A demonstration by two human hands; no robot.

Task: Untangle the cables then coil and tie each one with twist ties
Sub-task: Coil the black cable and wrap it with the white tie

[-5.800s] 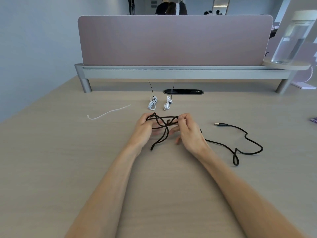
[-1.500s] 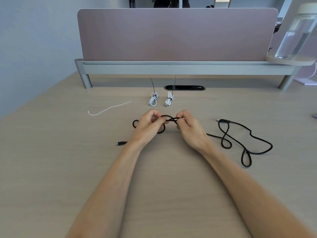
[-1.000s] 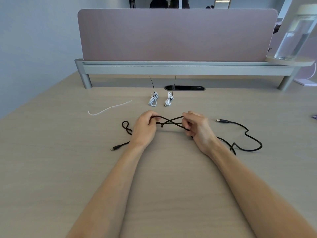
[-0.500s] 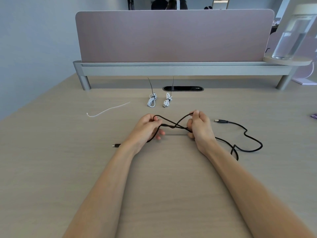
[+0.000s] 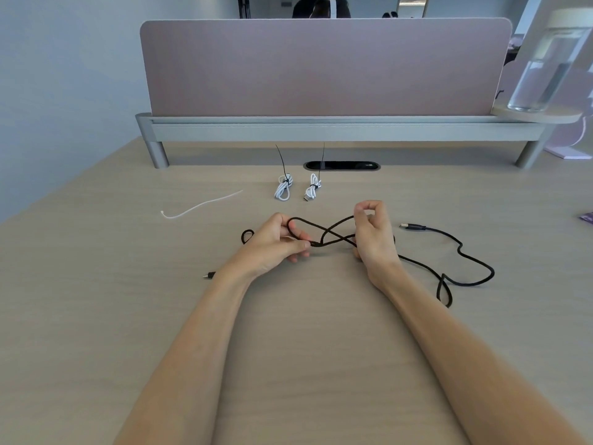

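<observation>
- Mostly pale wood-grain desk (image 5: pixel 96 316) fills the view, a matte surface running back to a grey metal rail (image 5: pixel 321 130) on round legs.
- On the rail stands a dusty-pink partition panel (image 5: pixel 321 69) with rounded corners. Above its top edge show the dark heads of people (image 5: pixel 321 8), cropped too far to tell more.
- A blue-grey wall (image 5: pixel 64 75) closes the room's left side.
- At the rail's right end, a round wooden shelf (image 5: pixel 539 116) carries a clear water bottle (image 5: pixel 545 65) with a pale cap.
- A dark oval cable slot (image 5: pixel 341 165) is cut into the desk just before the rail.
- Near the slot lie a left white coil (image 5: pixel 283 189) and a right white coil (image 5: pixel 312 190), each bound by a black tie whose tail sticks up.
- A loose white twist tie (image 5: pixel 199 205) lies to the left, well apart from the hands.
- At mid-desk is the black cable (image 5: pixel 332 236), crossed in a figure-eight between the hands.
- The left hand (image 5: pixel 272 244) pinches one end in curled fingers and thumb.
- The right hand (image 5: pixel 372 234) pinches the other between thumb and forefinger, its remaining fingers curled.
- The cable's slack bends rightward over the desk to a USB plug (image 5: pixel 412 226), and a small plug (image 5: pixel 208 276) lies beside the left wrist.
- A purple scrap (image 5: pixel 587 216) shows at the right edge.
</observation>
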